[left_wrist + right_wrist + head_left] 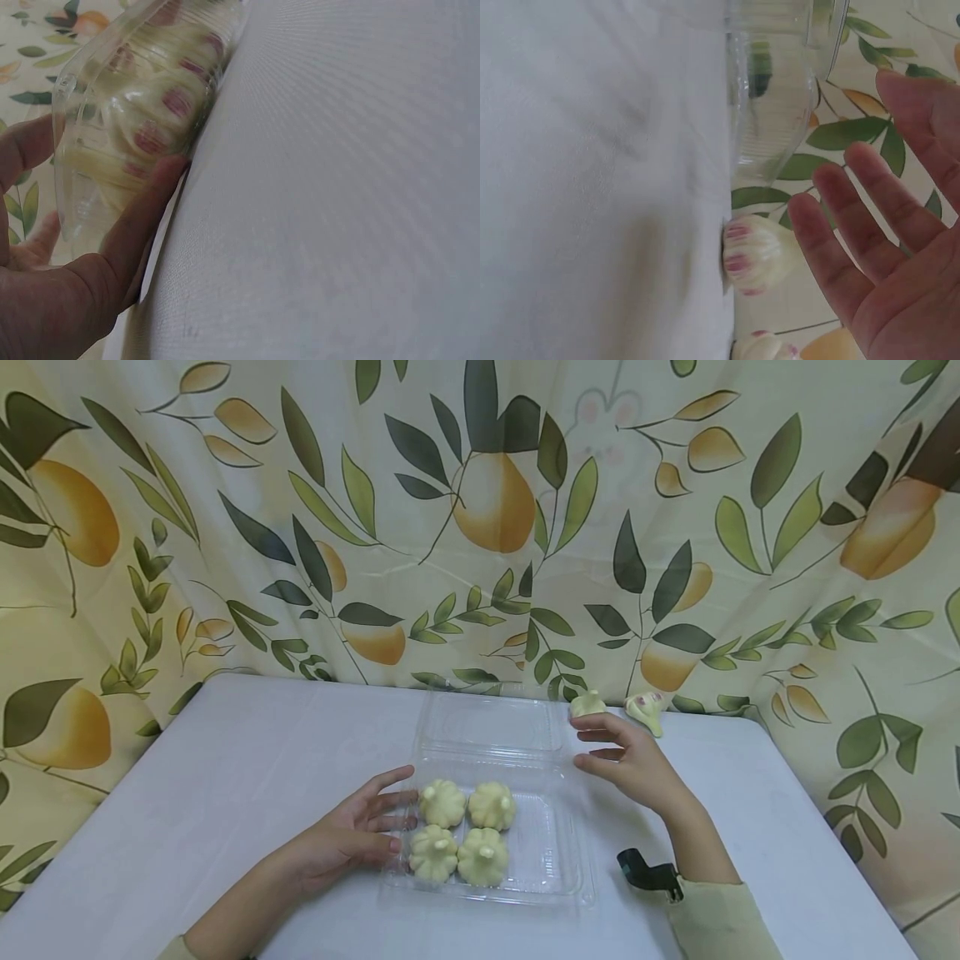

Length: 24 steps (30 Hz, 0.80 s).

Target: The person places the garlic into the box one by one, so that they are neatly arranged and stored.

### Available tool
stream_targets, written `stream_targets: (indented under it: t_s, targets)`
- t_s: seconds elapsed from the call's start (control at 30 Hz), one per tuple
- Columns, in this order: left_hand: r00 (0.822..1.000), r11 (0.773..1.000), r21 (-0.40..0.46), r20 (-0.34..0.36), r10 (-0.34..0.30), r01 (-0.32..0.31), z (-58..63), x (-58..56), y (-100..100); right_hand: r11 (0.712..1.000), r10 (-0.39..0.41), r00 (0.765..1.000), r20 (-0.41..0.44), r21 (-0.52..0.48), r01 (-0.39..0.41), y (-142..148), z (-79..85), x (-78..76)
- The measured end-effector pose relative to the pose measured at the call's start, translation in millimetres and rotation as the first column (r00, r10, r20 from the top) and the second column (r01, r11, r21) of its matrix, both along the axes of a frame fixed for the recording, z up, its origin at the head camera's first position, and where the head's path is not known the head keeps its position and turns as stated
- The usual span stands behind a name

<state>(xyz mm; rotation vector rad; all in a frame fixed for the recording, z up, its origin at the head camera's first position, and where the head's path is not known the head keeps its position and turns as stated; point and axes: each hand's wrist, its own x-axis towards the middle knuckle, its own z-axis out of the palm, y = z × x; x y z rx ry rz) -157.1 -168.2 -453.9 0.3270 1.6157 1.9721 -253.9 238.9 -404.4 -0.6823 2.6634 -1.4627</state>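
Observation:
A clear plastic clamshell box (546, 847) lies opened on the table, with several pale garlic bulbs (482, 857) grouped in the left part of its base, stems up. Against the box's left wall rests my left hand (337, 843), fingers spread; in the left wrist view the thumb (139, 229) lies along the low side of the box. Beyond the box's right side, my right hand (637, 764) hovers with fingers extended and nothing in them. Its fingertips come close to a loose garlic bulb (754, 255) at the table's back.
Another garlic bulb (645, 712), with purplish marks, lies at the back edge, right of the first. The box's transparent lid (491, 727) is folded back toward a fruit-patterned curtain (495, 585). A white cloth (300, 743) covers the table. A black wrist device (648, 872) sits at the right sleeve.

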Motion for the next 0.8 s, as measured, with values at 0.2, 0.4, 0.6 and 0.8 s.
stream_targets:
  t_s: [0.2,0.4,0.6,0.8]
  targets:
    - [1.000,1.000,0.001,0.002,0.004,-0.004,-1.1,-0.6,0.0,1.000,-0.018,1.000,0.021,-0.013,0.018,5.2,-4.5,-2.8]
    - [1.000,1.000,0.002,0.000,0.003,-0.003,-1.8,-0.9,-0.2,0.998,-0.066,0.998,0.018,-0.013,0.066,8.1,-6.8,-3.9]
    - [1.000,1.000,-0.004,0.007,0.001,-0.001,-2.0,-0.4,-0.7,0.995,-0.101,0.994,0.034,-0.024,0.102,11.5,-9.0,-5.3]
    - [1.000,1.000,-0.007,0.020,0.002,-0.002,-2.5,-1.0,-0.4,0.991,-0.114,0.991,0.067,-0.065,0.119,14.6,-12.7,-7.4]
